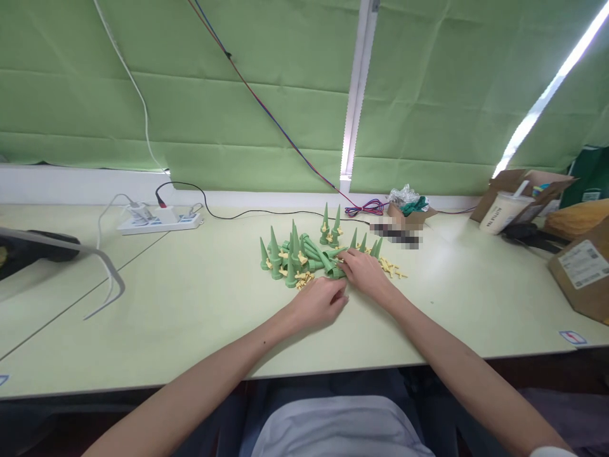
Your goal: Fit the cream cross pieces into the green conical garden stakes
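Your right hand (365, 273) rested on the pile of green cone-shaped spikes (304, 254), fingers curled around a lying spike (335, 271). Your left hand (320, 303) lay just beside it, fingers loosely curled, grip unclear, small yellow pieces (303, 278) just beyond its fingertips.

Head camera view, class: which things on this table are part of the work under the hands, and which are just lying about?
In the work:
- green cones
- small yellow pieces
- left hand, right hand, both at the pile

Lying about:
- power strip
- drink cup
- labelled cardboard box
- red and blue wires
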The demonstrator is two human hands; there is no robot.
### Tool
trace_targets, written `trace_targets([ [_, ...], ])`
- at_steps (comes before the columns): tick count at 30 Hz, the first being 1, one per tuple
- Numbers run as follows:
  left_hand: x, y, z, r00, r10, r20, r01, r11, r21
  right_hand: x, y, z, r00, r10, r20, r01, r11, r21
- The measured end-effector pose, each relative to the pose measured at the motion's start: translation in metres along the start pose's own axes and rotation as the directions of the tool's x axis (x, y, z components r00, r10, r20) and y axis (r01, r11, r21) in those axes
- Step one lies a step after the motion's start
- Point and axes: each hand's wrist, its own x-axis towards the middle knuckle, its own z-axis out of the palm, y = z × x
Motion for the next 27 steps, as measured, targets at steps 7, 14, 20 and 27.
trace_targets([
  [7,0.0,0.0008,0.0005,0.999,-0.044,-0.005,0.044,0.999,-0.004,0.0017,0.0062,0.0026,0.973,0.02,-0.229,0.055,0.947,0.316],
  [14,0.0046,-0.0008,-0.0017,0.979,-0.169,-0.11,0.159,0.983,-0.09,0.0029,0.0076,-0.001,0.968,0.165,-0.191,0.0,0.756,0.654],
  [20,0.007,-0.0019,-0.0029,0.971,-0.208,-0.119,0.185,0.966,-0.179,0.0028,0.0088,-0.0013,0.978,0.143,-0.151,0.011,0.688,0.725],
  [27,0.0097,-0.0038,-0.0012,0.968,-0.238,-0.078,0.204,0.93,-0.306,0.0014,0.0069,0.0002,0.988,0.107,-0.114,0.021,0.633,0.774],
])
